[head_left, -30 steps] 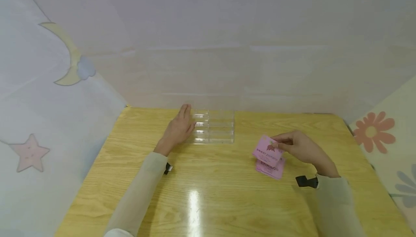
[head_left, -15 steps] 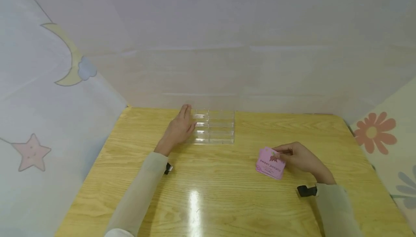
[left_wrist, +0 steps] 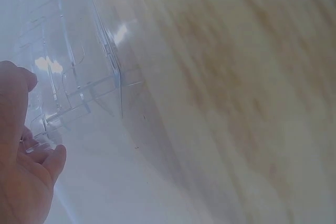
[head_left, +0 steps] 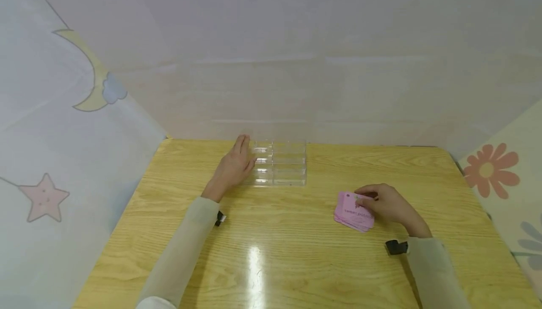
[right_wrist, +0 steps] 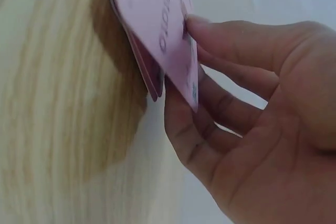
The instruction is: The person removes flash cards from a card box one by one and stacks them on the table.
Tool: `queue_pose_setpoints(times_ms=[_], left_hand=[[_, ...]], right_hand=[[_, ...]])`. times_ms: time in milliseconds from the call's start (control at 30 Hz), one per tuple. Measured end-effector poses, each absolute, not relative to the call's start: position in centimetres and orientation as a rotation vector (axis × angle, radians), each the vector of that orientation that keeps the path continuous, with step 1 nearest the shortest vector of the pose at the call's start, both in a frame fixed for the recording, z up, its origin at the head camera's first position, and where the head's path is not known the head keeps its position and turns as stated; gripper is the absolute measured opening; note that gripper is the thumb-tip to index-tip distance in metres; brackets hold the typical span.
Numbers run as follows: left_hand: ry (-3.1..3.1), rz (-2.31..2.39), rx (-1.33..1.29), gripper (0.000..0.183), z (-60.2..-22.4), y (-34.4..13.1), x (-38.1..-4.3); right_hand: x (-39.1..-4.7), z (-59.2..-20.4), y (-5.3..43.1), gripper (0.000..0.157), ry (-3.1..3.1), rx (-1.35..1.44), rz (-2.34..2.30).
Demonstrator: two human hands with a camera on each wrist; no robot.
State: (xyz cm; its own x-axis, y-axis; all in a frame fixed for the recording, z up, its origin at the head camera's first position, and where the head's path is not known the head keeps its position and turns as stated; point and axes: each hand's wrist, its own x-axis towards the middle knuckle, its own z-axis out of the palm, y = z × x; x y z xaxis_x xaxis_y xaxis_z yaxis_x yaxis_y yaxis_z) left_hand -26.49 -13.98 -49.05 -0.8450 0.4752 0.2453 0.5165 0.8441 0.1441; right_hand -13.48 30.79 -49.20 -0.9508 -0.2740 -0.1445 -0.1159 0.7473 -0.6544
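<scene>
My right hand (head_left: 389,205) pinches a pink card (head_left: 354,205) printed "sweet potato" between thumb and fingers. Under it lie more pink cards (head_left: 346,223), their edges fanned out below. From the right wrist view, the held card (right_wrist: 157,30) tilts away from the edges of the cards behind it, and the thumb presses its printed face. On the left, my left hand (head_left: 233,165) holds the side of a clear plastic rack (head_left: 289,163) with rows of compartments. In the left wrist view, thumb and fingertips (left_wrist: 56,163) lie around the end of this see-through rack (left_wrist: 79,85).
The rack stands at the far edge of the wooden table (head_left: 296,243), close to a pale fabric wall (head_left: 271,88). Side walls carry a moon (head_left: 95,74), a star and flowers. Black straps (head_left: 396,247) show at both wrists.
The sweet potato card has come down over the broccoli card and then shifted slightly right, its face tilting. The right hand moved down with it. My left hand stays on the rack.
</scene>
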Motion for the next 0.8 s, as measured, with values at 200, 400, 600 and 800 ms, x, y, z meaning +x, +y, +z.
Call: queue_pose_setpoints(times_ms=[200, 400, 600, 800], left_hand=[[-2.831, -0.300, -0.775, 0.074, -48.97, -13.99, -26.35], [-2.805, -0.306, -0.784, 0.074, -48.95, -13.90, -26.37], [-2.807, -0.309, -0.786, 0.075, -49.00, -13.90, -26.37], [-2.822, -0.326, -0.776, 0.074, -48.87, -13.82, -26.40]], right_hand=[[-12.86, -48.84, 30.22, 0.029, 2.734, -0.235, -0.957], [-12.73, -48.85, 30.07, 0.028, 2.767, -0.224, -0.927], [-12.80, -49.18, 30.09, 0.029, 2.762, -0.208, -0.933], [-12.84, -49.19, 30.33, 0.028, 2.764, -0.195, -0.920]])
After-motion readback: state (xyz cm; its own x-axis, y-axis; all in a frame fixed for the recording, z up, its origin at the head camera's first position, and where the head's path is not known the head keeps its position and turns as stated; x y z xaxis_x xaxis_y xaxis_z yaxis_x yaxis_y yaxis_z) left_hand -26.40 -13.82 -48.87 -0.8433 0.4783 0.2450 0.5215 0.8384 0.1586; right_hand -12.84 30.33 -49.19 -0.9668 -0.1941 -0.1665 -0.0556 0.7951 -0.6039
